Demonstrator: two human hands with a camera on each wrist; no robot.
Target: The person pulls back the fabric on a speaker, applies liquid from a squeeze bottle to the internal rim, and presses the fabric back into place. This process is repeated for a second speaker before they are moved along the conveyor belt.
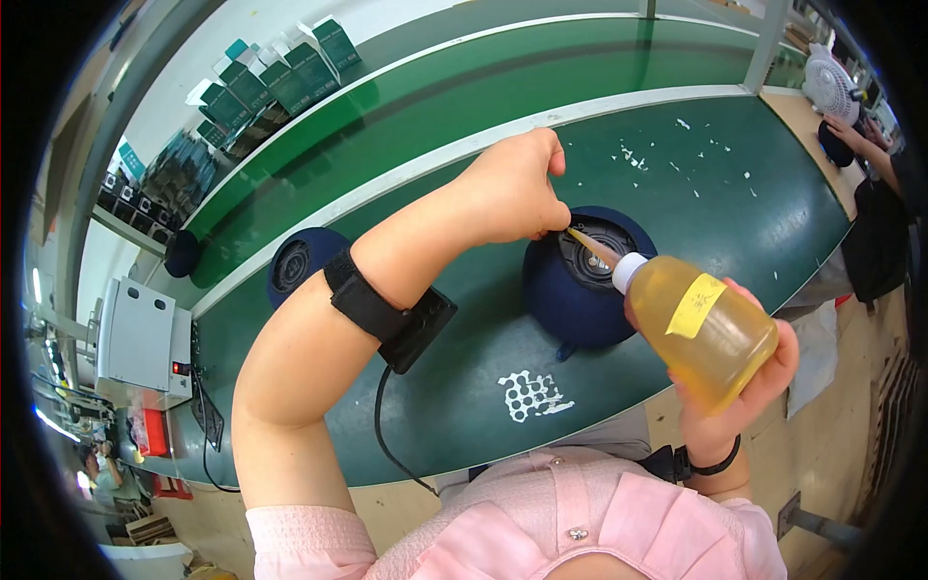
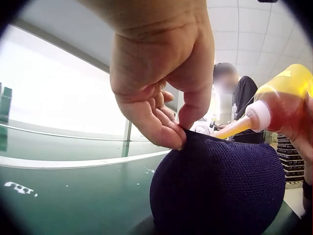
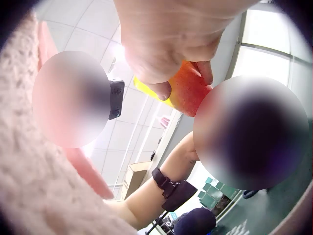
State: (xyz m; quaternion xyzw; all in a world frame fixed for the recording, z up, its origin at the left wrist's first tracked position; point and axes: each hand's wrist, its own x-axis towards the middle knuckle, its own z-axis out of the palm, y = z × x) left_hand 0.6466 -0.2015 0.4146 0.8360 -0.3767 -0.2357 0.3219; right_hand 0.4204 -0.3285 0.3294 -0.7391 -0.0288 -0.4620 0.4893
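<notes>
A round dark-blue fabric-covered object stands on the green table, its black ringed face upward. My left hand pinches the fabric edge at its rim; the left wrist view shows thumb and fingertips on the navy cloth. My right hand grips a clear bottle of yellowish liquid with a yellow label, tilted so its thin nozzle points at the rim close to my left fingertips. In the right wrist view, the fingers of my right hand curl round the bottle; a blurred patch hides the nozzle side.
A second dark-blue round object sits behind my left forearm. White scraps lie near the table's front edge, others at the back. Green boxes stand beyond the rail, a grey machine at left. Another person's hands are at far right.
</notes>
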